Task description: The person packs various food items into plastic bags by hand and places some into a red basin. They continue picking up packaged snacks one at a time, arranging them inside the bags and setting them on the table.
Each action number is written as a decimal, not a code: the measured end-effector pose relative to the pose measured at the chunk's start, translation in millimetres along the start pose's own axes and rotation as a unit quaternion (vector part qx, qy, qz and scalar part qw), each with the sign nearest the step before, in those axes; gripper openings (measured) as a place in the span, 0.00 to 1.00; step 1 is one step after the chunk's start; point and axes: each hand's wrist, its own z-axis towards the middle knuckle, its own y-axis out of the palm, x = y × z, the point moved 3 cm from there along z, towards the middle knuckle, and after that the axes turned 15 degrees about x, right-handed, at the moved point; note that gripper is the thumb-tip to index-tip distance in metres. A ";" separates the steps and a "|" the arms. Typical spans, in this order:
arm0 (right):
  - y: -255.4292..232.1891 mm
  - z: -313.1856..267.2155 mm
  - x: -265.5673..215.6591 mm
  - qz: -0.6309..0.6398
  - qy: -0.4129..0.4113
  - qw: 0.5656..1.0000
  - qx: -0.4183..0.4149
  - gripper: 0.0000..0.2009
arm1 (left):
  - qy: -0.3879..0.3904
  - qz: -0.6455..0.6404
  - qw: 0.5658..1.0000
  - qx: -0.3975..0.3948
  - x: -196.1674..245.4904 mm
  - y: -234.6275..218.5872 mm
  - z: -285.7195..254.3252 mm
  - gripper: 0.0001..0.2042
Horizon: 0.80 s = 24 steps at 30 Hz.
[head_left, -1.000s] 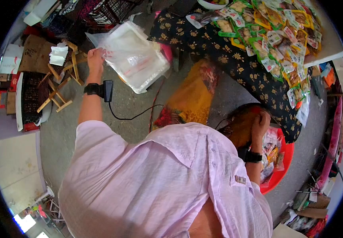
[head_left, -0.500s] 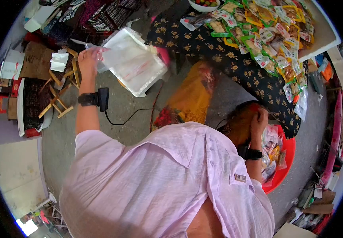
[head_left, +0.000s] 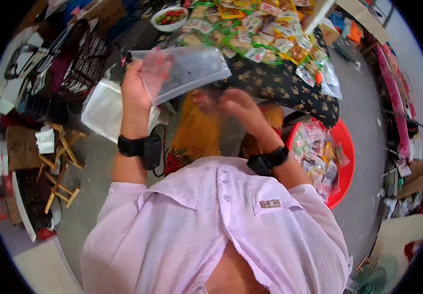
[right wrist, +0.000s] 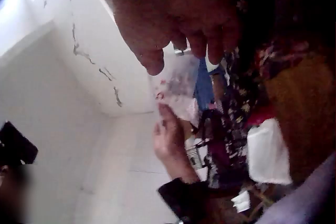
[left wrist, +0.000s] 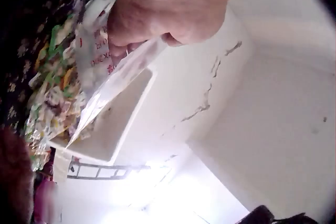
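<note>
Over the lap, my left hand [head_left: 140,85] pinches a clear flat plastic bag [head_left: 199,71] by its edge, the thumb on one side and fingers behind the film. In the left wrist view red print shows on the bag [left wrist: 100,58]. My right hand [head_left: 241,108], blurred in the head view, is held apart from the bag's right end with nothing in it. In the right wrist view its fingers [right wrist: 197,43] hang loosely. Below and left of my left hand lies a white tray-like stack of plastic bags [head_left: 105,110].
Ahead stands a table with a dark flowered cloth [head_left: 290,90], heaped with sealed food packets [head_left: 265,36]. A white bowl [head_left: 158,24] of red and green fruit sits at its far left. A red tub [head_left: 349,164] of packets is on the right. A wooden folding stool [head_left: 64,157] stands left.
My left hand has brought the bag away from the white stack to in front of the body. The right hand has left the right knee and come toward the middle. The head view has shifted.
</note>
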 end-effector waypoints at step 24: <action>-45.7 33.3 57.1 0.225 0.179 0.953 0.100 0.05 | 0.400 0.714 0.522 -0.241 -146.3 -20.0 -13.0 0.16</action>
